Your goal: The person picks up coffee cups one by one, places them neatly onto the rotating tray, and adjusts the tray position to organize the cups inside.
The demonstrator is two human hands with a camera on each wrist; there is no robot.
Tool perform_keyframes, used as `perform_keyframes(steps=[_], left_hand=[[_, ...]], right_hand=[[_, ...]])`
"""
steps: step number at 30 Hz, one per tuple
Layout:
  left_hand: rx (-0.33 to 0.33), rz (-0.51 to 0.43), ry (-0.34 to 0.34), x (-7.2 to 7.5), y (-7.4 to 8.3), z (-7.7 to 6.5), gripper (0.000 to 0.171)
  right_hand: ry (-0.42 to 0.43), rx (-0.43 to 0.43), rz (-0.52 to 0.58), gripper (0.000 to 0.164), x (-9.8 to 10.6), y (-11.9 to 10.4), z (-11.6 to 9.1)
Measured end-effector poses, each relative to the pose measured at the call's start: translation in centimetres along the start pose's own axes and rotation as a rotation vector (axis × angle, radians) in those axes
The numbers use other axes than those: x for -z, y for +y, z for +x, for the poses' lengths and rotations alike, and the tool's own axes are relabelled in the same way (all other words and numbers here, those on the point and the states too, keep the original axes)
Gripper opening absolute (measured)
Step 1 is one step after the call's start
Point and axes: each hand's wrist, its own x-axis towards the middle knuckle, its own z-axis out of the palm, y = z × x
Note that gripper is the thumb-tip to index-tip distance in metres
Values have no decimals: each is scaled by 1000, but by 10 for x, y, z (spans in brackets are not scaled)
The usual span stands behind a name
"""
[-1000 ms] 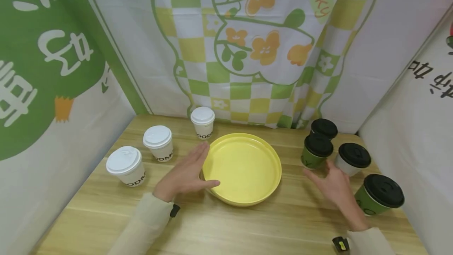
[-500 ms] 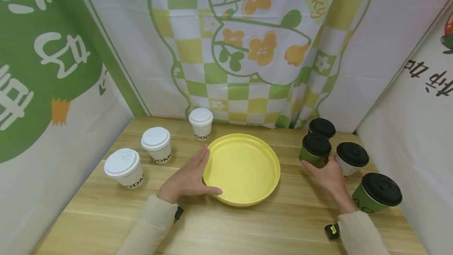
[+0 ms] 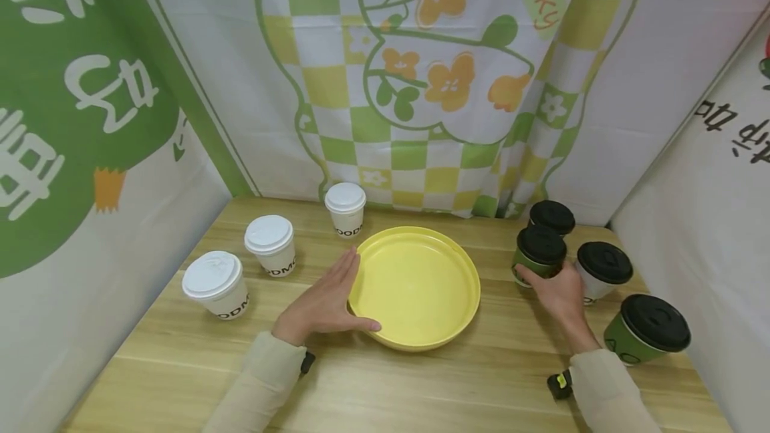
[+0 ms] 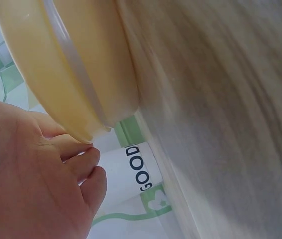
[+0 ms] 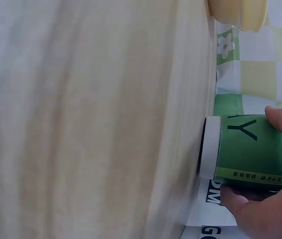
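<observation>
My left hand [image 3: 319, 306] rests at the left rim of a round yellow tray [image 3: 415, 286], its fingers stretched along the edge and its thumb over the front rim. In the left wrist view the fingertips touch the tray's side [image 4: 56, 59]. My right hand [image 3: 556, 289] grips a green paper cup [image 5: 250, 149] with a black lid [image 3: 541, 244], thumb on the near left side and fingers round the right. The cup stands upright, its base close to the table. Its far side is hidden from the head view.
A black-lidded cup [image 3: 552, 216] stands right behind the gripped one. A white cup with a black lid [image 3: 603, 266] and a larger green cup [image 3: 650, 329] stand to the right. Three white-lidded cups [image 3: 271, 246] line the left. Fabric walls [image 3: 674, 232] enclose the wooden table [image 3: 421, 393].
My right hand has closed from a spread pose beside the green cup to a grip round it. The left hand stays at the tray's rim.
</observation>
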Motion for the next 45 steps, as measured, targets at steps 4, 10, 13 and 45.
perform_keyframes(steps=[4,10,13,45], left_hand=[[-1,-5,-3,1,0,0,141],[-3,4,-1,0,0,0,141],[-1,12,-4,0,0,-1,141],[3,48,8,-1,1,-2,140]], right_hand=[[-2,7,-16,93,0,-4,0],[-17,44,-14,94,3,-14,-2],[-37,63,-7,92,3,-22,-4],[-313,368,217,65,-74,-129,-44]])
